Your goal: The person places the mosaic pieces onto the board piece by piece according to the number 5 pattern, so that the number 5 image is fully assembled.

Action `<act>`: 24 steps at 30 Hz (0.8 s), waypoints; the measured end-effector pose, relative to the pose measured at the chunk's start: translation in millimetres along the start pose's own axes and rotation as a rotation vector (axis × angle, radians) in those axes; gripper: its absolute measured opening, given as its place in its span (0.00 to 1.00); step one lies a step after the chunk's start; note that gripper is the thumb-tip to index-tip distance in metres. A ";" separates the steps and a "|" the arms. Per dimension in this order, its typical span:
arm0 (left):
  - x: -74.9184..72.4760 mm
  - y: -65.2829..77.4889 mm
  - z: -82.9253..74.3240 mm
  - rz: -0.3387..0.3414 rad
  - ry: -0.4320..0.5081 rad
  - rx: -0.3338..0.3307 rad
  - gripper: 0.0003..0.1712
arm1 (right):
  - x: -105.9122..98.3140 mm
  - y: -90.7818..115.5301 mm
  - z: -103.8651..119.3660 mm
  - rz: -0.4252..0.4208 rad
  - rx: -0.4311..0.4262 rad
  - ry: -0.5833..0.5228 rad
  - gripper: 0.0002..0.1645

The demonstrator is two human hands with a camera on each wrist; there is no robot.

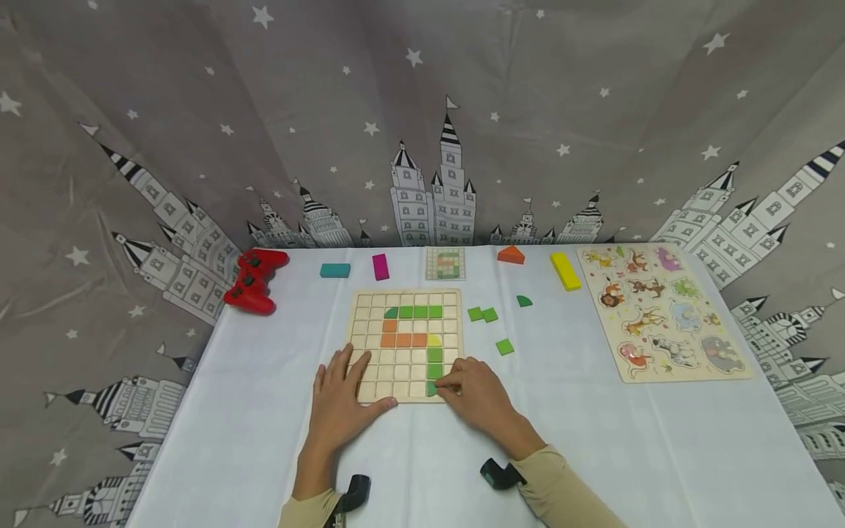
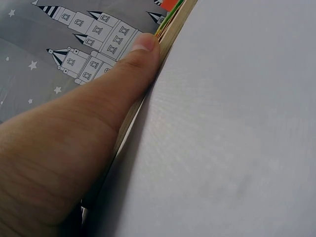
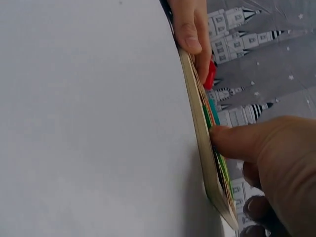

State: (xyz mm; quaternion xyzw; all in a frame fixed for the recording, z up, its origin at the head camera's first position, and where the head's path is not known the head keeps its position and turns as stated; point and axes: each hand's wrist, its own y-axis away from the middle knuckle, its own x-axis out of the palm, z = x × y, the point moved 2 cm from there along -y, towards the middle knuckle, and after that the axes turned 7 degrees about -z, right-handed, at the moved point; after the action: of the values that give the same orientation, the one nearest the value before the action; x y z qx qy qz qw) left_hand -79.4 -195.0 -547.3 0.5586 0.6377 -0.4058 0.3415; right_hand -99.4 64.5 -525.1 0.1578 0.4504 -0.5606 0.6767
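Observation:
A wooden grid board (image 1: 403, 359) lies on the white cloth, with green, orange and yellow tiles forming a winding path in its cells. My left hand (image 1: 339, 403) rests spread over the board's lower left corner; its thumb (image 2: 140, 54) presses the near edge in the left wrist view. With curled fingers, my right hand (image 1: 478, 396) pinches a green rounded tile (image 1: 432, 389) at the bottom of the path. In the right wrist view the right thumb (image 3: 229, 140) touches the green tile just inside the board's rim. The fingertips partly cover that tile.
Loose green square tiles (image 1: 505, 347) and a green quarter-round tile (image 1: 524, 301) lie right of the board. Behind it stands a small pattern card (image 1: 445, 264). A red game controller (image 1: 254, 282), blocks such as a yellow one (image 1: 565, 271), and an animal puzzle (image 1: 660, 315) lie around.

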 end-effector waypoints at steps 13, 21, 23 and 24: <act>2.1 1.0 0.4 0.006 0.001 -0.006 0.62 | -42.1 2.5 -72.1 -0.043 0.244 0.021 0.15; 1.2 0.7 0.8 0.008 0.021 -0.009 0.63 | -51.8 2.5 -95.8 -0.009 0.258 0.138 0.24; -0.3 -0.2 1.9 0.006 0.025 -0.008 0.63 | -52.0 1.9 -95.1 -0.009 0.256 0.135 0.21; -1.0 -0.5 2.3 0.008 0.023 -0.009 0.63 | -52.1 1.9 -94.5 -0.009 0.258 0.135 0.20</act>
State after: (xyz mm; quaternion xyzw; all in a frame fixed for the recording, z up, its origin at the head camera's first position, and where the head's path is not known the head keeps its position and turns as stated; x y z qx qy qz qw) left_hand -79.7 -197.6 -547.3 0.5642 0.6413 -0.3950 0.3382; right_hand -136.8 165.2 -536.1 0.2789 0.4200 -0.6048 0.6165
